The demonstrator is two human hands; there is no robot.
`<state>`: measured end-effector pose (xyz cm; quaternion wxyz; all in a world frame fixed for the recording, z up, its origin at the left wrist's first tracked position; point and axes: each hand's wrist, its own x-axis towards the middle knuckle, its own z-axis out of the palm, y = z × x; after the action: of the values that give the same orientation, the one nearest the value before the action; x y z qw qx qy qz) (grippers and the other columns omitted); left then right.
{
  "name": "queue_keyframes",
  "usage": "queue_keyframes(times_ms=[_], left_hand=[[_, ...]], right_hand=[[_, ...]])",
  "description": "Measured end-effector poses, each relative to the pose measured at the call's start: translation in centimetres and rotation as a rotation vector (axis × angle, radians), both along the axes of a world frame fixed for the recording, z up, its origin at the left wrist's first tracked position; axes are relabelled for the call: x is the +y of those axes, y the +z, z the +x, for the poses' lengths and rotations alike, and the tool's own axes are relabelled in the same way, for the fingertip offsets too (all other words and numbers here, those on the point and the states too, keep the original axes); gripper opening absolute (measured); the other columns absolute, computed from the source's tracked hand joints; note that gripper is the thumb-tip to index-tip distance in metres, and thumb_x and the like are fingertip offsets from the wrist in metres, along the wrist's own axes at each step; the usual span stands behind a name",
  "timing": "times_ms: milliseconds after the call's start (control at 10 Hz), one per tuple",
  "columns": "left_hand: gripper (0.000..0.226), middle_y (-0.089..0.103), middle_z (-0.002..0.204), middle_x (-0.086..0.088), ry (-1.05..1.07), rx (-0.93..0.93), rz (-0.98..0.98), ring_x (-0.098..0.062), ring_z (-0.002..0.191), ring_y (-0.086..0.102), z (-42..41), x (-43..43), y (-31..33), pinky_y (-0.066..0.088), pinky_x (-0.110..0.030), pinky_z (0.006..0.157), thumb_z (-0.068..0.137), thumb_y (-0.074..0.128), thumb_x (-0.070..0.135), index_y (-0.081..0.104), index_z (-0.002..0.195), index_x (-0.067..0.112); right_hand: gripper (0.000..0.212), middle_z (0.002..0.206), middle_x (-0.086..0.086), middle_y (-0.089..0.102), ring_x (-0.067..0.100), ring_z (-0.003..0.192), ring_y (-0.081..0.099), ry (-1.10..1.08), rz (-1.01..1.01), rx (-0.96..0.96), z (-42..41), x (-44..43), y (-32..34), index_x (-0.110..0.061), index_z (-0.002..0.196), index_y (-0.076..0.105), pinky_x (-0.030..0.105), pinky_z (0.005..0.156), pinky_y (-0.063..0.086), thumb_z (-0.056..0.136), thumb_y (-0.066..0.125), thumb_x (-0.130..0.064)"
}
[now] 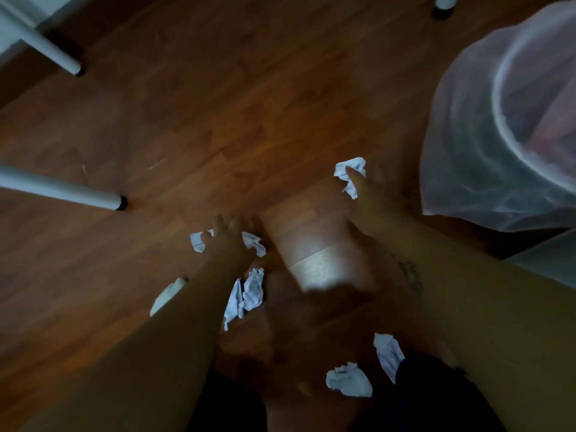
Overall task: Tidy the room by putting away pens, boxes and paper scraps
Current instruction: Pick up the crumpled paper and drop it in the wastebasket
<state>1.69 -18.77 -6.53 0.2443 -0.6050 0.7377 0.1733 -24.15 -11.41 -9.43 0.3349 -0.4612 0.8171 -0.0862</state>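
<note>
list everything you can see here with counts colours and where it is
paper scraps: at least six, white, crumpled, scattered on the floor around the hands
bin: one, covered in pale translucent plastic, right edge
furniture legs: three, white, left and top edges
floor: one, brown wood, throughout
left hand: one, centre, on scraps; grip unclear
right hand: one, by the bin, touching the farthest scrap; grip unclear

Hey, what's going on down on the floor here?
A person is bent over the wooden floor, gathering crumpled paper. The left hand is on one scrap; the right hand reaches a farther scrap beside the lined bin. Blur hides whether either hand grips yet. Other scraps lie nearer the person.
</note>
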Motion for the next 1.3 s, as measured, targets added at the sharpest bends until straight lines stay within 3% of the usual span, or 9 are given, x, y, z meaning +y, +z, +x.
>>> queue_keyframes(times_ms=[200,300,500,600,700,900,1000,1100,1300], left_hand=[[0.070,0.030,0.151,-0.010,-0.051,-0.022,0.041,-0.040,0.130,0.036,1.5,0.8,-1.2,0.040,-0.046,0.098,0.087,0.067,0.033,0.033,0.147,0.025],[0.063,0.038,0.146,-0.006,-0.074,-0.043,-0.002,-0.035,0.129,0.036,1.8,1.0,-1.4,0.043,-0.045,0.093,0.087,0.068,0.028,0.039,0.142,0.027],[0.044,0.049,0.127,-0.015,0.043,0.078,0.013,-0.038,0.117,0.048,2.1,0.3,-2.2,0.047,-0.047,0.089,0.089,0.066,0.018,0.052,0.130,0.017],[0.035,0.053,0.121,-0.016,0.055,0.111,-0.015,-0.038,0.111,0.055,2.2,0.1,-2.3,0.049,-0.044,0.087,0.092,0.058,0.015,0.056,0.127,0.014],[0.033,0.056,0.121,-0.014,0.049,0.137,-0.043,-0.034,0.106,0.059,1.8,-0.2,-1.3,0.051,-0.041,0.087,0.092,0.060,0.015,0.058,0.125,0.015],[0.033,0.057,0.126,-0.017,0.024,0.276,-0.051,-0.029,0.109,0.057,-0.6,-2.8,1.2,0.040,-0.024,0.081,0.094,0.061,0.011,0.057,0.126,0.005],[0.039,0.054,0.133,-0.019,-0.044,0.295,0.037,-0.029,0.120,0.053,-3.3,-3.6,3.1,0.033,-0.019,0.081,0.098,0.055,0.012,0.051,0.133,-0.004],[0.024,0.066,0.105,-0.014,-0.090,0.449,-0.047,-0.024,0.091,0.061,-6.0,-3.8,5.3,0.035,-0.021,0.070,0.093,0.062,0.016,0.065,0.111,0.000],[0.017,0.060,0.089,0.003,-0.251,0.633,-0.179,-0.012,0.077,0.054,-13.4,-3.9,11.9,0.032,-0.019,0.058,0.089,0.067,0.018,0.066,0.104,0.010]], right_hand=[[0.050,0.149,0.015,0.034,0.032,0.131,0.039,0.014,-0.013,-0.004,0.2,-1.5,-1.3,-0.024,0.147,0.034,0.032,0.106,0.032,0.099,0.048,-0.022],[0.041,0.133,0.021,0.050,0.041,0.118,0.051,-0.001,0.073,-0.068,0.2,-2.6,-2.1,-0.016,0.136,0.045,0.044,0.096,0.042,0.095,0.049,-0.016],[0.029,0.131,0.023,0.047,0.041,0.117,0.049,-0.001,0.067,0.071,-0.4,-2.8,-2.0,-0.004,0.124,0.051,0.041,0.092,0.042,0.096,0.046,-0.008],[0.032,0.134,0.018,0.053,0.036,0.122,0.052,-0.121,0.054,0.018,-0.7,-2.9,-2.6,-0.004,0.129,0.052,0.039,0.100,0.042,0.098,0.050,-0.011],[0.037,0.133,0.017,0.057,0.033,0.123,0.054,-0.189,-0.017,-0.061,-1.0,-2.5,-1.8,-0.004,0.129,0.055,0.040,0.106,0.043,0.095,0.059,-0.017],[0.025,0.125,0.019,0.061,0.028,0.115,0.058,-0.218,-0.222,-0.202,-1.9,-2.1,1.7,0.003,0.118,0.060,0.013,0.090,0.035,0.098,0.052,-0.011],[0.010,0.108,0.016,0.066,0.023,0.097,0.061,-0.189,-0.395,-0.152,-2.2,-1.8,4.4,-0.006,0.099,0.061,0.024,0.082,0.044,0.096,0.053,-0.013],[0.004,0.099,0.014,0.065,0.021,0.090,0.060,-0.240,-0.602,-0.128,-2.4,-2.1,7.4,-0.007,0.092,0.059,0.034,0.079,0.050,0.091,0.056,-0.009],[0.008,0.097,0.005,0.061,0.017,0.084,0.061,-0.486,-0.873,-0.005,-4.2,-1.4,14.2,-0.011,0.098,0.060,0.030,0.074,0.053,0.091,0.057,-0.012]])
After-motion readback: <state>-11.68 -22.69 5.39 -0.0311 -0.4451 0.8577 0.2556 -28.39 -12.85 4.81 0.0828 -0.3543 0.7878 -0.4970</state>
